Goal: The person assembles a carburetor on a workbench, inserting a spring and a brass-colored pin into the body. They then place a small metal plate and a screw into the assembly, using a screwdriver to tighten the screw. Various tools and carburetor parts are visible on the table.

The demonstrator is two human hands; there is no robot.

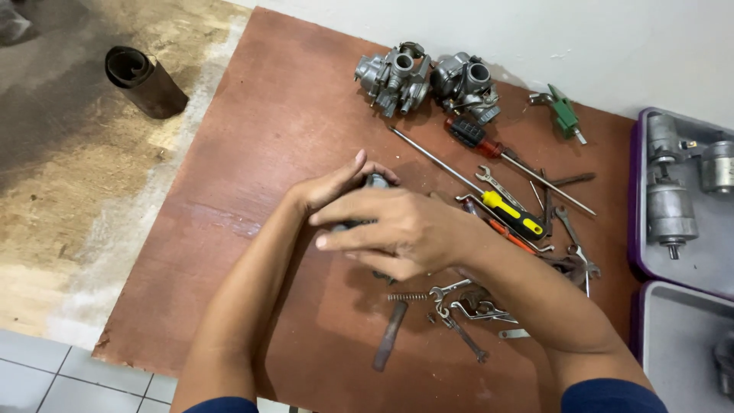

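My left hand (336, 187) and right hand (386, 229) together over middle of brown board surface (252, 153), both wrapped on small grey metal part (375, 182); part mostly hidden, only top edge shows between my fingers. Two carburetors (428, 80) at far edge, well apart from my hands. Yellow-handled screwdriver (512, 214) and red-handled screwdriver (478, 139) just right of my right hand. Small spring (407, 297) and wrenches (466, 302) near my right forearm. Grey trays (715, 252) with metal cylinders at far right.
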